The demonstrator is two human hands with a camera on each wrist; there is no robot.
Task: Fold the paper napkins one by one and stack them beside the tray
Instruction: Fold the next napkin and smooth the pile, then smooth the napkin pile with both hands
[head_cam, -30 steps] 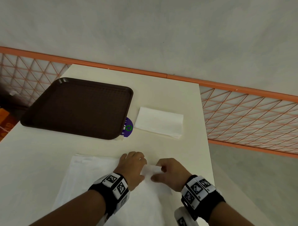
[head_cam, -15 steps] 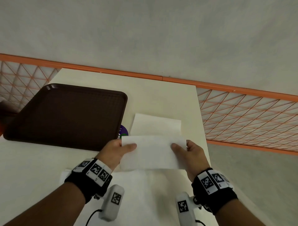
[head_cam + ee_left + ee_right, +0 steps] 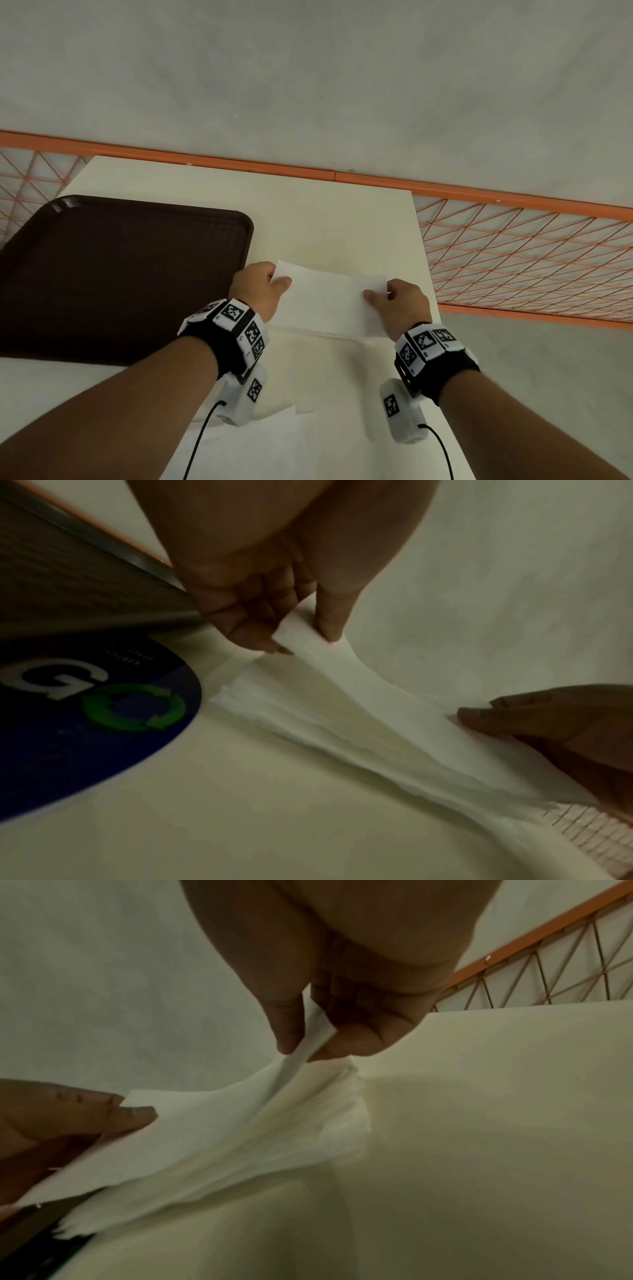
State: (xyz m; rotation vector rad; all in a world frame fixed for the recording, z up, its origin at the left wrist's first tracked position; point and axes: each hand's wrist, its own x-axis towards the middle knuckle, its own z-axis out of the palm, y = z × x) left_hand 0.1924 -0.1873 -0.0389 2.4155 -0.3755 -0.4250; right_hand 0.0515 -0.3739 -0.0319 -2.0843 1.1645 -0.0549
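A folded white napkin (image 3: pixel 329 298) is held just above the stack of folded napkins (image 3: pixel 308 718) to the right of the brown tray (image 3: pixel 120 274). My left hand (image 3: pixel 270 284) pinches its far left corner between thumb and fingers (image 3: pixel 301 634). My right hand (image 3: pixel 387 294) pinches the far right corner (image 3: pixel 308 1042). In the wrist views the napkin's near part lies on the stack (image 3: pixel 325 1123) while its far edge is still lifted. Unfolded napkins (image 3: pixel 308 394) lie flat on the table near me, under my wrists.
The cream table (image 3: pixel 325 222) ends close to the right of the stack, with an orange lattice fence (image 3: pixel 513 260) beyond. A round blue sticker (image 3: pixel 85 723) with a green arrow ring lies between tray and stack.
Both hands lifted the folded napkin from the near pile and carried it forward over the stack beside the tray, where it now comes down.
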